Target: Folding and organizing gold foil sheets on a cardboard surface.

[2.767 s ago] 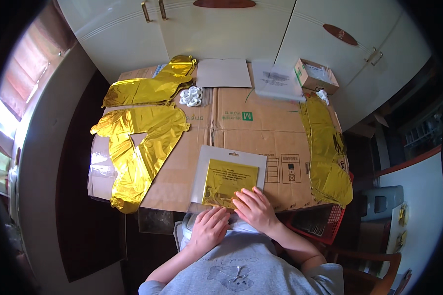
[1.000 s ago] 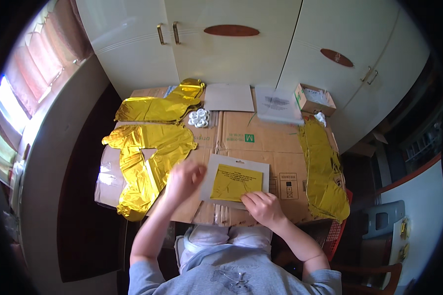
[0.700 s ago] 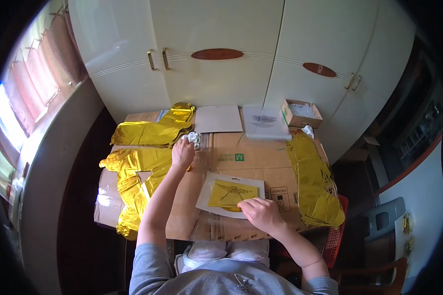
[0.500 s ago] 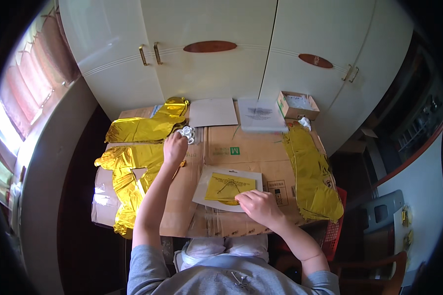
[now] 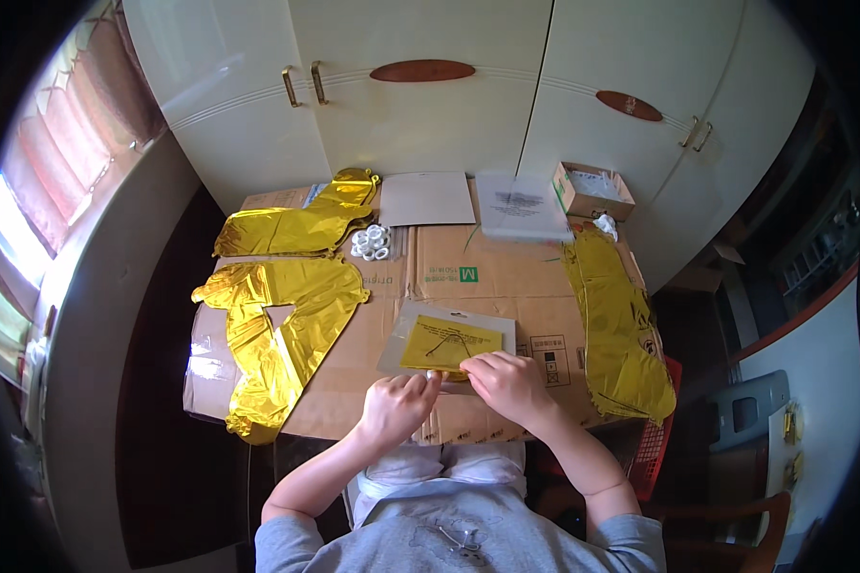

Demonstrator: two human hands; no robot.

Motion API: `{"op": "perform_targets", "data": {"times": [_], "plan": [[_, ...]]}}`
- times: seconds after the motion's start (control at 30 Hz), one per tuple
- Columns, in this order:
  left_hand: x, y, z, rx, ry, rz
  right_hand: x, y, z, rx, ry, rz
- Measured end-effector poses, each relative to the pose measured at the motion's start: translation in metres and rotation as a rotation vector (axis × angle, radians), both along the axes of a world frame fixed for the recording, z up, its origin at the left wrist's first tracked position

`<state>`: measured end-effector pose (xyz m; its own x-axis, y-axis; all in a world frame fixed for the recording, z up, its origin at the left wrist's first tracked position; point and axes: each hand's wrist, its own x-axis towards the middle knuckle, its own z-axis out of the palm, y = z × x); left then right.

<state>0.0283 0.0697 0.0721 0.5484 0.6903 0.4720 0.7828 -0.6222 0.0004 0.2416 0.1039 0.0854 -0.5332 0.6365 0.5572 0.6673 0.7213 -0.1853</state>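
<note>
A folded gold foil balloon (image 5: pixel 452 347) with dark print and thin dark lines across it lies on a pale grey sheet (image 5: pixel 392 358) near the front of the table. My right hand (image 5: pixel 511 387) pinches its lower right edge with thumb and fingertips. Beside it, my left hand (image 5: pixel 399 411) is closed at the packet's lower edge. A small white bit shows by the left fingertips, too small to name. Several white rings (image 5: pixel 371 243), like little tape rolls, sit in a cluster farther back on the left.
Flat gold foil balloons (image 5: pixel 301 325) cover the left side, and another balloon (image 5: pixel 621 334) lies along the right. At the back are a grey card (image 5: pixel 428 199), clear plastic bags (image 5: pixel 521 205) and a small carton (image 5: pixel 594 189). Flattened cardboard (image 5: pixel 516 258) covers the table; a red basket (image 5: pixel 655 449) stands below right.
My left hand has come from the white rings down to the folded balloon, beside my right hand. The right hand keeps its pinch there. The whole view has shifted slightly.
</note>
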Motion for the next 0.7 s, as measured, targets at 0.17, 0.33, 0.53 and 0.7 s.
{"op": "perform_targets", "data": {"times": [0.17,0.33,0.53,0.7], "plan": [[0.005,-0.02,-0.002,-0.007,-0.11,0.041,0.001,-0.005,-0.008,0.018,-0.017,-0.014],[0.012,-0.033,-0.015,-0.099,-0.122,0.062,-0.001,-0.011,-0.023,0.071,-0.041,-0.023],[0.024,-0.025,-0.043,-0.277,-0.061,0.079,-0.001,-0.025,-0.044,0.072,-0.065,-0.026],[0.027,-0.032,-0.054,-0.28,-0.087,0.08,0.001,-0.036,-0.062,-0.015,-0.023,-0.039]]}}
